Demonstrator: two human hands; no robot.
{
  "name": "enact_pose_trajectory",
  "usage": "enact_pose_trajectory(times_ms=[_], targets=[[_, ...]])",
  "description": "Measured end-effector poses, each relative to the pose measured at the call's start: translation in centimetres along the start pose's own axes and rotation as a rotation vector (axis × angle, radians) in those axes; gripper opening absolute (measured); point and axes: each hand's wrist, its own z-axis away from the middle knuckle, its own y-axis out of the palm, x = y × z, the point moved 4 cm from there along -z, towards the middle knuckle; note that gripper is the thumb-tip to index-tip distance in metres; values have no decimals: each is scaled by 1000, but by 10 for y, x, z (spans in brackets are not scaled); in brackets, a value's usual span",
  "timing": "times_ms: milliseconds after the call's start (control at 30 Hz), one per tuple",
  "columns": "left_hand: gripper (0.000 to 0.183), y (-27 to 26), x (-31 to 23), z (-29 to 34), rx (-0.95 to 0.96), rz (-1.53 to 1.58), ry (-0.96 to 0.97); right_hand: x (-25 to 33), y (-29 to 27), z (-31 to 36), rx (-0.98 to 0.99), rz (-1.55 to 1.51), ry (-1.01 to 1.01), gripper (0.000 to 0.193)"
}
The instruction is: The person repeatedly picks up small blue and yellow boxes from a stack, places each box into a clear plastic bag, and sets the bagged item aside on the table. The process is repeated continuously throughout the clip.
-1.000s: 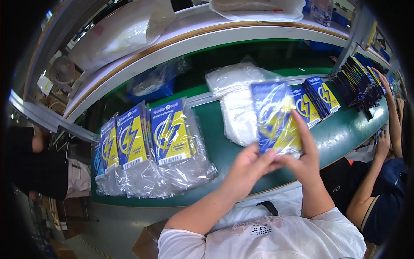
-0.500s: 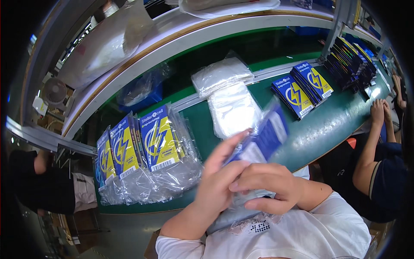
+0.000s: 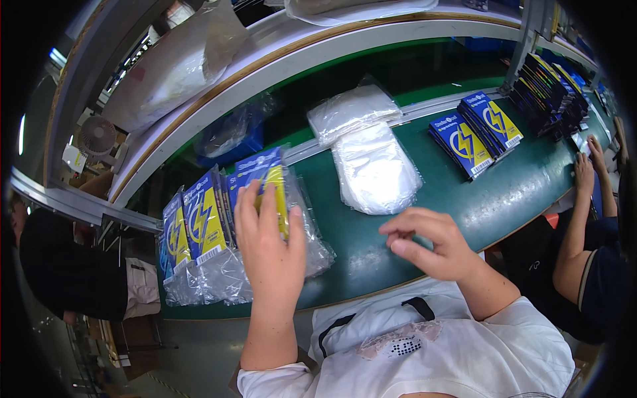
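My left hand (image 3: 271,249) lies with fingers spread on the front of a blue and yellow printed package (image 3: 255,166) in a clear plastic bag. That package is the rightmost of a row of bagged packages (image 3: 202,222), which lean on one another at the left, their loose clear bag ends (image 3: 212,278) spilling toward me. My right hand (image 3: 431,242) hovers over the table's near edge, fingers loosely bent, thumb a little apart, nothing in it. Beyond it lies a stack of flat clear bags (image 3: 375,172), with a second bag stack (image 3: 355,113) behind.
Unbagged blue and yellow packages (image 3: 468,142) stand right of the bags on the green table (image 3: 361,249). Farther right are many dark-edged packages (image 3: 547,96) and a co-worker's hands (image 3: 587,166). A blue bin (image 3: 232,142) sits under the shelf (image 3: 318,50); a small fan (image 3: 97,136) is far left.
Both hands were together on a bagged blue package in front of me. My left hand has moved left with it to the bagged row; my right hand has let go and drawn away.
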Motion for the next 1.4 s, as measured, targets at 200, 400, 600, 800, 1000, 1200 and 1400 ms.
enact_pose_trajectory(times_ms=[200, 400, 600, 800, 1000, 1200, 1400], targets=[[43, -7, 1, -5, -24, -188, -20, -15, -64, -16, -314, 449, -22, 20], [37, -14, -60, 6, -7, 284, 232, -76, -114, 0, -358, 1199, 159, 43], [26, 71, -61, 19, 338, 243, 372, -70, -105, -1, -370, 1135, 259, 69], [25, 101, -47, 4, 324, 177, 390, -83, -115, -4, -163, 1156, 478, 78], [17, 99, -50, -5, 261, 280, 297, -59, -92, 4, -207, 1119, 408, 73], [17, 96, -55, -4, 176, 411, 257, -66, -103, 35, -492, 269, 535, 43], [14, 102, -47, -2, 231, 568, 106, -45, -56, 31, -197, -828, 606, 54]])
